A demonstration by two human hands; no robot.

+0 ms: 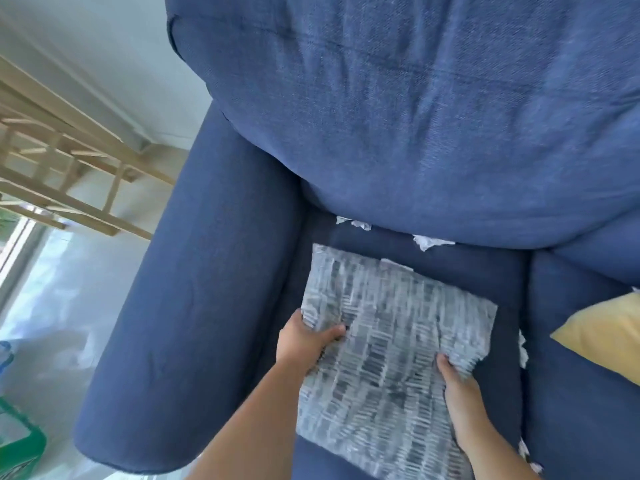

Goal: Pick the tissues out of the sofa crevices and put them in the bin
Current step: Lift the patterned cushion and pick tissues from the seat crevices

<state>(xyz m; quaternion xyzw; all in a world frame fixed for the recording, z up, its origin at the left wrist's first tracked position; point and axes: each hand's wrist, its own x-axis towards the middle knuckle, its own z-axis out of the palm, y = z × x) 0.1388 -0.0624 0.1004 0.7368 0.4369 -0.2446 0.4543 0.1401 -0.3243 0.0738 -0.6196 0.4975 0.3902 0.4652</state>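
I look down on a dark blue sofa [207, 306]. White tissues poke out of the crevice under the back cushion: one [353, 223] at the left, another [431, 241] further right. More tissue [523, 351] shows in the gap between the two seat cushions, and a scrap [524, 450] lower in that gap. A grey patterned cushion [388, 358] lies on the seat. My left hand [304, 341] grips its left edge and my right hand [457, 379] grips its right edge. No bin is clearly visible.
A yellow cushion [602, 334] lies on the right seat. The sofa's wide arm is at the left. Beyond it are a pale floor, a wooden frame [69, 174], a green-rimmed object [24, 441] at the bottom left and a window.
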